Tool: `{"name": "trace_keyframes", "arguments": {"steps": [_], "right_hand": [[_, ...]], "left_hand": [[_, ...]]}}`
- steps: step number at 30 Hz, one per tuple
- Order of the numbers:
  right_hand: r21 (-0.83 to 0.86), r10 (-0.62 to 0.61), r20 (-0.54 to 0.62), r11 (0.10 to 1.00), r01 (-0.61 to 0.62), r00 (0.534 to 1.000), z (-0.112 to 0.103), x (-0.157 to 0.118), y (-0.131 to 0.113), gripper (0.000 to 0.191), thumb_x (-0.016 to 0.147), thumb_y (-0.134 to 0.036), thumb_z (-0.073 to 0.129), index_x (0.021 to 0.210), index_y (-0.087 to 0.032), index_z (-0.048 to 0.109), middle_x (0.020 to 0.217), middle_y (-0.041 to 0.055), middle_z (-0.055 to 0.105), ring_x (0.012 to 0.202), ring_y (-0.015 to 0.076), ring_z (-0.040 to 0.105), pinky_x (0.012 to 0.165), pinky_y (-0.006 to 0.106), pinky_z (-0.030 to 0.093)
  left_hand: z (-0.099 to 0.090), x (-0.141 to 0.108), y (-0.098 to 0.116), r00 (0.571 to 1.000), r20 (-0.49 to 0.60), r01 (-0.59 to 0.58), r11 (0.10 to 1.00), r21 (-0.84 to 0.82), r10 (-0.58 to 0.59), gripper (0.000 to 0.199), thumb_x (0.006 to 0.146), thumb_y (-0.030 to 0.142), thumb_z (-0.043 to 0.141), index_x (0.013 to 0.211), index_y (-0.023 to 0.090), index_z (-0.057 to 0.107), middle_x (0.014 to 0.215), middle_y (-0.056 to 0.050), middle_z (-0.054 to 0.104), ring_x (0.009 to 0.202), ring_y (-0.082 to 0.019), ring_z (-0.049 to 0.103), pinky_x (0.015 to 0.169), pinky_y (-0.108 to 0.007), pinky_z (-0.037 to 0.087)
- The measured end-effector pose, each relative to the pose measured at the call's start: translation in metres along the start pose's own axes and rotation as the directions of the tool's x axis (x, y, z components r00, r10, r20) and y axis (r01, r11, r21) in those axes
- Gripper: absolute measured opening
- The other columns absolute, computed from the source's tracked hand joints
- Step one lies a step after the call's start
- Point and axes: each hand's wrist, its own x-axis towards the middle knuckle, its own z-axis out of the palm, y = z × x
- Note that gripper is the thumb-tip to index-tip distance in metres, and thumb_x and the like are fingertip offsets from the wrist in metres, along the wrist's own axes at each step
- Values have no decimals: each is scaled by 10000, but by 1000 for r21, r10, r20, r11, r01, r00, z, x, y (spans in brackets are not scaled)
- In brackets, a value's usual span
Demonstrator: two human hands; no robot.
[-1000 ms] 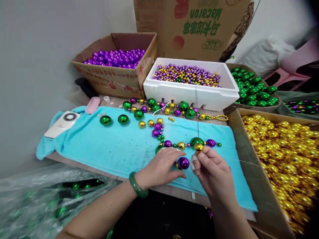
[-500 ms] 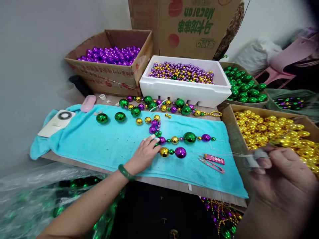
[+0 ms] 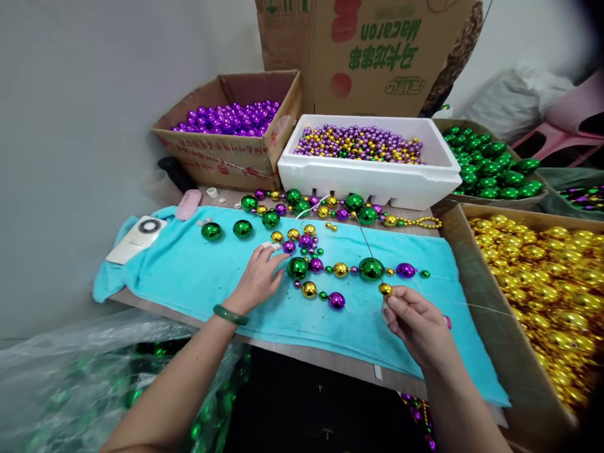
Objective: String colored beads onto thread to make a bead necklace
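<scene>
My right hand [image 3: 415, 321] pinches a gold bead [image 3: 385, 289] above the turquoise towel. A long thin needle [image 3: 364, 238] points up and away from that bead. My left hand [image 3: 259, 277], white tape on a fingertip, reaches over the towel with fingers apart. Its fingertips are beside a loose purple bead [image 3: 289, 246] and a gold bead [image 3: 277, 236]; whether they touch is unclear. A bead strand bends across the towel, with large green beads [image 3: 372, 268], a purple bead [image 3: 336, 300] at its near end and thin clear thread [image 3: 486, 307] at the right.
Finished-looking strands [image 3: 302, 206] lie behind the towel [image 3: 226, 283]. Boxes of purple beads [image 3: 226, 151], green beads [image 3: 491, 167] and gold beads [image 3: 491, 314] surround a white foam box [image 3: 363, 185] of small beads. Loose green beads [image 3: 243, 228] and a white device [image 3: 136, 239] sit left.
My right hand has come in from the far right, where it pulled thread, to the towel's middle. My left hand has moved slightly left off the strand, uncovering a large green bead.
</scene>
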Motion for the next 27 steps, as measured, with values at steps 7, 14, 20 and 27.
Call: {"name": "trace_keyframes", "arguments": {"steps": [7,14,20,27], "right_hand": [[-100,29,8,995,-28,1000,7,18,16,349,647,-445,777,823,-204,595,571,-23,545,487,85,451,413,165,338],[-189,60,58,981,-48,997,9,29,24,384,655,-517,738,843,-210,605,571,-15,544,486,114,466,409,201,349],[-260,50,69,965,-30,996,13,31,29,388,686,-538,702,869,-208,613,592,-8,559,495,118,487,419,207,363],[-359,-13,138,931,62,990,34,23,25,353,724,-529,665,812,-189,622,568,-10,539,499,116,481,441,210,384]], "left_hand": [[-3,-10,-66,876,-236,433,901,-1,-421,278,838,199,511,1098,152,597,1094,-116,579,1077,-244,507,978,-407,408],[-29,2,-155,701,-261,667,739,-91,-664,491,762,258,619,1222,123,513,1203,-179,519,1192,-330,454,1020,-501,331],[-26,5,-168,664,-189,687,690,-229,-724,608,674,259,708,1216,118,472,1241,-178,526,1190,-302,487,1010,-447,372],[-36,6,-79,816,-196,365,748,-554,-543,559,680,267,710,1183,222,472,1203,-72,537,1097,-227,536,908,-360,459]]}}
